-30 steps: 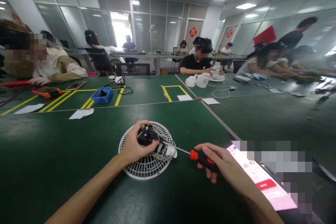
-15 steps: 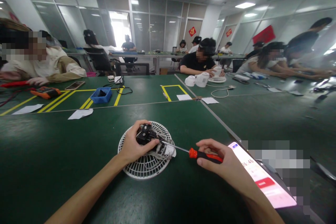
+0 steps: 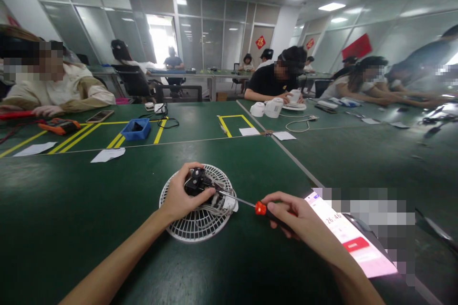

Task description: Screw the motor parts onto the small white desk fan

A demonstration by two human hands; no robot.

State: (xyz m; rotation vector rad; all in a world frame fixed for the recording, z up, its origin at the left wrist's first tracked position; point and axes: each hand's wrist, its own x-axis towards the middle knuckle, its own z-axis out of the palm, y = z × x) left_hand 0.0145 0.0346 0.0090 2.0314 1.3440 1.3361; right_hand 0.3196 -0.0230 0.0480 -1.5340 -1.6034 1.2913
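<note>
A round white fan grille (image 3: 193,233) lies on the green table in front of me. On it rests a black motor assembly (image 3: 196,182) with a pale cable coiled beside it. My left hand (image 3: 182,195) is closed round this motor, thumb along its near side. My right hand (image 3: 286,212) grips the handle of a red and black screwdriver (image 3: 260,208). The screwdriver's shaft points left, its end at the motor close to my left thumb; the exact contact point is too small to make out.
To my right a lit phone (image 3: 352,243) lies on the table. Farther off are a blue tray (image 3: 136,129), paper slips (image 3: 108,155), an orange meter (image 3: 60,126) and white fan parts (image 3: 272,107). Several people sit working around the tables, one of them (image 3: 275,76) across from me.
My right hand has shifted its hold on the screwdriver, the fingers now wrapped further round the handle. My left hand and the motor stay in place; the view has moved slightly.
</note>
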